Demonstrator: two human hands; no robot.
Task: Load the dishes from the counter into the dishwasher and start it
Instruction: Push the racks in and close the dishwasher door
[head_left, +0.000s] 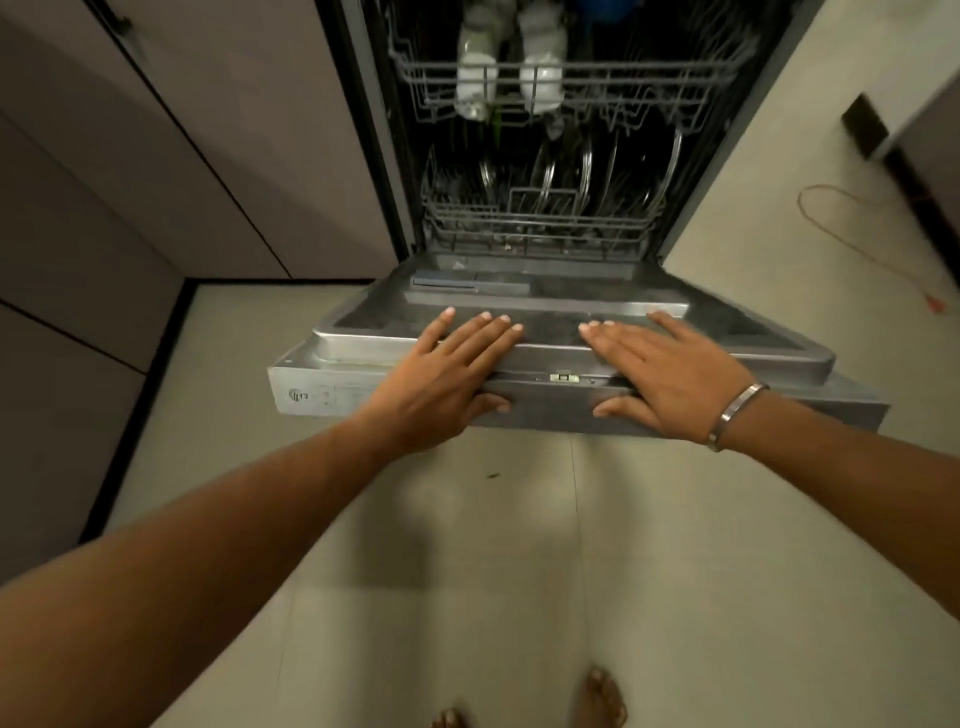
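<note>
The dishwasher door is partly lowered toward me, its steel inner face up. My left hand and my right hand both hold the door's top edge, fingers flat on the inner face and thumbs wrapped onto the edge below. The lower rack holds several upright plates. In the upper rack stand two pale glass containers. The control panel shows on the door's edge, left of my left hand.
Grey cabinet fronts run along the left. Tiled floor lies under the door, with my bare feet near the bottom edge. An orange cord loops on the floor to the right.
</note>
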